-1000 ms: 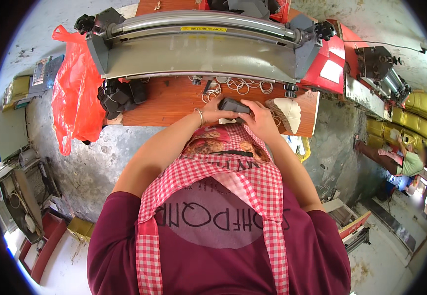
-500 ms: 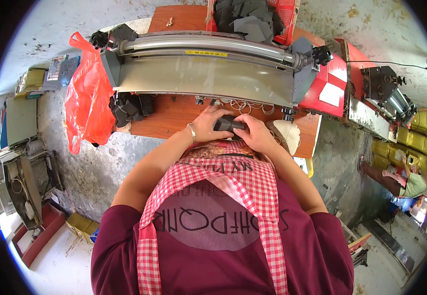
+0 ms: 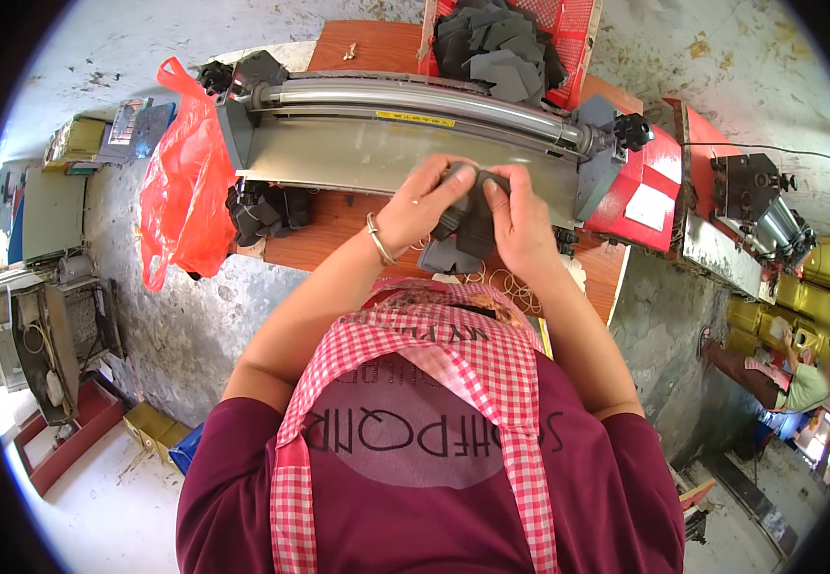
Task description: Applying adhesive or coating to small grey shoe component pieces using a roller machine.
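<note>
Both my hands are raised in front of the roller machine's metal plate. My left hand is closed, thumb on top, round a small stack of dark grey sheet pieces. My right hand pinches dark grey sheet pieces too, its thumb pressed on them. The two lots meet between my hands; whether they are apart or one bundle I cannot tell. Below them, on the red-brown table, lies a grey stack of pieces. Pale rubber bands lie beside it, near my right wrist.
A roller machine spans the table, with knobs at its right end. Behind it stands a red basket heaped with grey pieces. A red plastic bag hangs left, beside more dark pieces. Another person sits far right.
Both hands have risen from the table edge toward the machine's plate, with grey pieces between them. A grey stack and rubber bands now show below. The view has shifted slightly.
</note>
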A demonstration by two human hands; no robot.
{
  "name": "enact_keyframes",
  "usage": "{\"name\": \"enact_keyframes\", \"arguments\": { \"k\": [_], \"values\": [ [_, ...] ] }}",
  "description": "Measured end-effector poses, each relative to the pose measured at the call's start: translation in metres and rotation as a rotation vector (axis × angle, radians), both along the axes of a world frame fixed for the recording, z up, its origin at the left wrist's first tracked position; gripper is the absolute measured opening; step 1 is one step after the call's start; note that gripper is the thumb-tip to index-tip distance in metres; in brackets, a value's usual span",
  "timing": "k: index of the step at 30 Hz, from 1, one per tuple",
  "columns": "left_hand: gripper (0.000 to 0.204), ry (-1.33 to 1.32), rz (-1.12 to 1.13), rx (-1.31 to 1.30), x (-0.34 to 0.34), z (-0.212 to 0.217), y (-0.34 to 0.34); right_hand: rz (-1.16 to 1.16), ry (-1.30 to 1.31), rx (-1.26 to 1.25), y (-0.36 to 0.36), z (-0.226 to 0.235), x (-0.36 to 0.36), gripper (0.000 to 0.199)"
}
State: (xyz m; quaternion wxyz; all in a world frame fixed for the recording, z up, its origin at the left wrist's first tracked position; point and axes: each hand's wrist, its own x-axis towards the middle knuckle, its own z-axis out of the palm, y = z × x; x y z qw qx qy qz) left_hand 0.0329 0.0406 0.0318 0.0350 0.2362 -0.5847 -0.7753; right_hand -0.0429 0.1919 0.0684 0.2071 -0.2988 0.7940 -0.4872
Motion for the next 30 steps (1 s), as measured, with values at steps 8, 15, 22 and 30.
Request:
{"name": "enact_keyframes", "arguments": {
  "k": [8,15,22,30],
  "values": [
    [0.025,0.080,-0.070,-0.526,0.001,-0.007,-0.007,0.026,0.610,-0.012,-0.005,0.002,-0.015,0.014],
    [0.022,0.025,-0.242,-0.394,0.005,-0.009,-0.021,-0.064,-0.243,0.061,0.006,-0.007,-0.026,0.018],
    [0.028,0.051,-0.265,-0.061,0.009,-0.009,-0.022,-0.588,-0.892,-0.322,-0.007,-0.032,-0.054,0.022],
    [0.026,-0.196,-0.367,-0.438,-0.006,-0.001,-0.032,-0.077,-0.662,0.089,0.000,-0.033,-0.048,0.025]
  ]
}}
